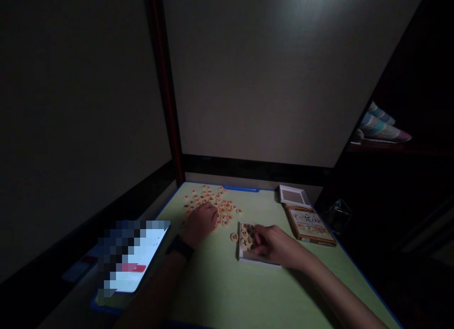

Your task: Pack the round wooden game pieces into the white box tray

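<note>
Many round wooden Chinese chess pieces (222, 209) with red and black characters lie spread at the table's far left. My left hand (203, 220), with a dark band on its wrist, rests over the near side of this spread, its fingers curled; whatever they hold is hidden. To the right sits a shallow white-edged box tray (260, 261) with several pieces in its left part. Over that tray, my right hand (272, 244) has thumb and fingers pinched around a chess piece (252, 232), slightly blurred. One loose piece (234, 236) lies just left of the tray.
A printed chess box (310, 224) and an empty white tray (293, 195) lie at the table's right edge. A lit tablet (142, 258) lies at the left edge. Walls stand behind and left of the green table (213, 291). The room is dim.
</note>
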Demonstrator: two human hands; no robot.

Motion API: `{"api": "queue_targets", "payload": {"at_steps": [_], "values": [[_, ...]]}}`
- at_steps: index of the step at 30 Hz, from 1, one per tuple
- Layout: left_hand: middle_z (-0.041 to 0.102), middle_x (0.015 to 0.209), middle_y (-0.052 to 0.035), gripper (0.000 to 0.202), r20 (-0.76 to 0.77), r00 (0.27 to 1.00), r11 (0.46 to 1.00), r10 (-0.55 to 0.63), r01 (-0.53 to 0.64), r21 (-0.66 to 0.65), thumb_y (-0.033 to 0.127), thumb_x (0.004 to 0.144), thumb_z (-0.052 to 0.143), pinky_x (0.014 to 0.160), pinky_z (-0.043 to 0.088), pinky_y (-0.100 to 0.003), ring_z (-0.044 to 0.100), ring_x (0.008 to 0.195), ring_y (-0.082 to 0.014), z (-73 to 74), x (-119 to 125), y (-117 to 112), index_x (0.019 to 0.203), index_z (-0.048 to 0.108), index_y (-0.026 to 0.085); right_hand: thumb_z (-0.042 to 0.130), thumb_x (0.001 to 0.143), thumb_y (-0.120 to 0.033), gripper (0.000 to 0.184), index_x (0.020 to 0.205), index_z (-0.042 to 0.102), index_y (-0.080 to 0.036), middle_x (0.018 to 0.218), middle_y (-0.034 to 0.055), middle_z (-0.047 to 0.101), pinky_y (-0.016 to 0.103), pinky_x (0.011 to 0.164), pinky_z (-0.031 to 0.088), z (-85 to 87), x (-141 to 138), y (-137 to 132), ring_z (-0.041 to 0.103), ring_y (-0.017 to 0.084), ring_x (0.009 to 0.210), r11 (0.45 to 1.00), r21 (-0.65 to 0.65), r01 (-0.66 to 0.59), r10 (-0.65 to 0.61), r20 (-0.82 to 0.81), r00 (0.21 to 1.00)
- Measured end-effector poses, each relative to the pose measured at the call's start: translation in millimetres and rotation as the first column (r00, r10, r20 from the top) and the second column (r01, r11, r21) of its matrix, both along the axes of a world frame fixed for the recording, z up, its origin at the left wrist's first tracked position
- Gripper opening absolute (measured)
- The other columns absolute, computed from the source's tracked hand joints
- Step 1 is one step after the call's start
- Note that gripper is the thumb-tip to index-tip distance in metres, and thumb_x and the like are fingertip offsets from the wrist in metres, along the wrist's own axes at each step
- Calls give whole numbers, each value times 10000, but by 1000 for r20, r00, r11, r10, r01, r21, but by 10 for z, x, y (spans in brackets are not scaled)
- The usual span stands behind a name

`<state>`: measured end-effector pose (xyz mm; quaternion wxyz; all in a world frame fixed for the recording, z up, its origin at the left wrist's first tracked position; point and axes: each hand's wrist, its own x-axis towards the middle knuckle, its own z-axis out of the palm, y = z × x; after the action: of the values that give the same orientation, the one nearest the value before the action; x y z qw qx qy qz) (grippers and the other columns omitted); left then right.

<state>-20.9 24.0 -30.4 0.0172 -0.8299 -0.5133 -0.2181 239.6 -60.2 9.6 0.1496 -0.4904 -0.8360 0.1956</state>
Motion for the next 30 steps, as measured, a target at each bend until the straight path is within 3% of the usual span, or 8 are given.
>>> {"api": "queue_targets", "payload": {"at_steps": [6, 10, 14, 24, 27, 30], "values": [[703, 982, -64, 288, -40, 997, 997, -67, 65, -43, 189, 960, 417, 918, 475, -308, 622, 969, -186, 170, 200, 46, 971, 704, 192, 611, 865, -269, 121, 795, 533, -208, 696, 1, 623, 232, 567, 301, 54, 130, 84, 536, 143, 625, 990, 63, 126, -125, -17, 992], [680, 1086, -111, 249, -165, 984, 994, -62, 46, -98, 180, 907, 501, 953, 475, -348, 614, 1072, -232, 309, 464, 148, 1055, 701, 184, 598, 880, -288, 110, 815, 569, -204, 705, 20, 654, 241, 567, 288, -14, 178, 140, 557, 154, 633, 973, 138, 187, -196, 56, 979], [666, 1093, -167, 207, -249, 968, 982, -36, -13, -191, 192, 861, 567, 916, 501, -383, 633, 1067, -286, 410, 691, 223, 994, 721, 149, 592, 893, -315, 127, 831, 588, -205, 706, 24, 664, 246, 570, 279, -35, 193, 153, 568, 156, 631, 960, 160, 229, -247, 103, 964], [666, 1090, -205, 159, -236, 972, 980, -14, -34, -197, 175, 853, 607, 896, 495, -383, 633, 1076, -308, 376, 840, 277, 967, 694, 107, 564, 918, -333, 142, 874, 602, -203, 719, 32, 680, 252, 577, 278, -19, 173, 129, 584, 163, 640, 951, 218, 218, -244, 100, 965], [671, 1072, -227, 178, -195, 981, 985, -14, -20, -172, 188, 903, 551, 954, 464, -394, 621, 1100, -308, 392, 801, 245, 975, 668, 74, 566, 912, -319, 132, 865, 602, -201, 714, 28, 679, 251, 577, 285, -42, 187, 147, 586, 162, 638, 947, 225, 230, -255, 88, 963], [691, 1039, -196, 214, -121, 993, 988, 3, -22, -153, 185, 959, 453, 946, 470, -384, 644, 1061, -272, 395, 738, 193, 1011, 637, 86, 564, 907, -295, 110, 874, 606, -199, 731, 24, 683, 247, 598, 327, -65, 201, 174, 604, 165, 661, 940, 225, 258, -270, 26, 962]]}}
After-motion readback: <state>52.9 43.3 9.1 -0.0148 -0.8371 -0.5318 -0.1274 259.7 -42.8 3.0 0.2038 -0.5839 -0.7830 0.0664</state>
